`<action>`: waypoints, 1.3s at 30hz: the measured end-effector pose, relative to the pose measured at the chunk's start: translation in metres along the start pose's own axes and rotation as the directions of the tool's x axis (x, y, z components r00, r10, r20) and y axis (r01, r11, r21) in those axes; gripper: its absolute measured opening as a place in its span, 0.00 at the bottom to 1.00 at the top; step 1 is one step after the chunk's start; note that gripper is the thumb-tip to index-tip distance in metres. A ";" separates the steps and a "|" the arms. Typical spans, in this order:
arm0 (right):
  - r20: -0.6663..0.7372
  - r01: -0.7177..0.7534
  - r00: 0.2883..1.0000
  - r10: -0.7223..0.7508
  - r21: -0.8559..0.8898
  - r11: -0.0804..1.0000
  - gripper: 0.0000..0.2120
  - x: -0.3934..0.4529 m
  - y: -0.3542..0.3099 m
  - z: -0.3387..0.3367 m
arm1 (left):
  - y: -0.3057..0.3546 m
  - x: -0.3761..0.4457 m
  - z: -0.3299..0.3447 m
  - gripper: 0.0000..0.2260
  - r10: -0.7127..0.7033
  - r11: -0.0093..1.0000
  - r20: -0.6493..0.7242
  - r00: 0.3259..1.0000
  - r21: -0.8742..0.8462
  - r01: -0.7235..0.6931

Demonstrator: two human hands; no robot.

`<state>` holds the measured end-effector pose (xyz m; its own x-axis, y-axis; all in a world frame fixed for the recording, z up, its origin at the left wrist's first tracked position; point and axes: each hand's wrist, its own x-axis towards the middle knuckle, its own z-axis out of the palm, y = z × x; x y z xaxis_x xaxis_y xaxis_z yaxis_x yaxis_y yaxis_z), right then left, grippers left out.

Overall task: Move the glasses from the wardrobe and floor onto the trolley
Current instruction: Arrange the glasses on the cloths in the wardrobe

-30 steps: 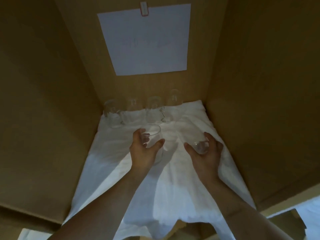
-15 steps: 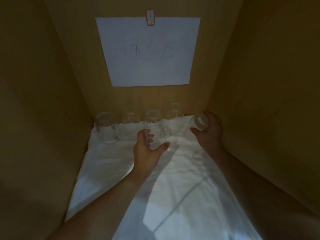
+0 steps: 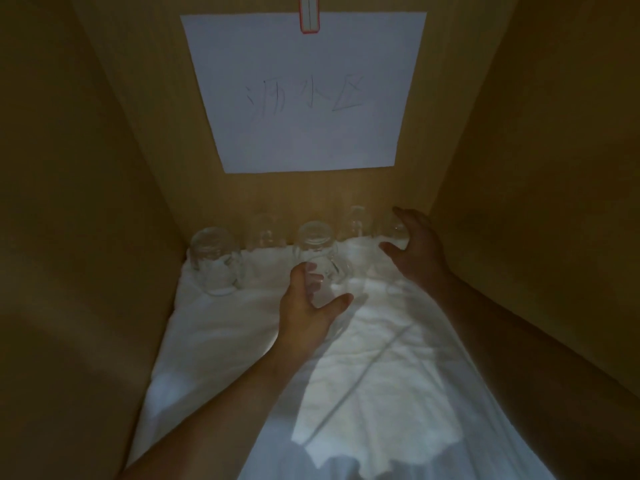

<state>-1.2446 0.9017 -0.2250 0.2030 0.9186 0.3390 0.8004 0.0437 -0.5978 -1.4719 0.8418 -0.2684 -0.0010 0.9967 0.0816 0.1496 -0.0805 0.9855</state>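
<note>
Several clear glasses stand in a row on a white cloth (image 3: 381,375) at the back of the wardrobe; the largest glass (image 3: 214,261) is at the left and a handled glass (image 3: 314,241) is in the middle. My left hand (image 3: 304,313) grips a clear glass (image 3: 323,284) just in front of the handled one. My right hand (image 3: 415,247) curls round a small glass (image 3: 393,232) that stands at the right end of the row, by the back wall. The trolley is out of view.
Wooden side walls (image 3: 536,202) close in the narrow compartment on the left and right. A white paper sheet (image 3: 304,91) with handwriting hangs on the back wall. Bare cloth stretches from the hands toward me.
Both hands have reached deeper into the wardrobe with their glasses. The right hand's glass has gone from the cloth's middle to the right end of the back row.
</note>
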 end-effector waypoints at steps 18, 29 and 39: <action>-0.216 -0.165 0.949 0.230 0.281 0.945 0.18 -0.096 -0.042 0.009 | 0.007 -0.026 -0.003 0.34 -0.001 0.997 -0.045 0.999 0.076 0.004; 0.631 -0.345 0.776 -0.002 0.426 0.836 0.44 -0.150 -0.064 0.031 | 0.036 -0.080 -0.025 0.33 -0.007 0.999 -0.302 0.953 0.030 0.016; 0.602 -0.259 0.788 -0.129 0.514 0.817 0.37 -0.167 -0.093 0.040 | 0.050 -0.120 -0.094 0.48 -0.038 0.851 -0.358 0.933 0.477 0.218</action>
<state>-1.3752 0.7596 -0.2554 -0.2822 0.9549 -0.0929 0.3115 -0.0003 -0.9502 -1.5572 0.7172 -0.2150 -0.3603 0.9283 0.0922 0.5992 0.1546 0.7855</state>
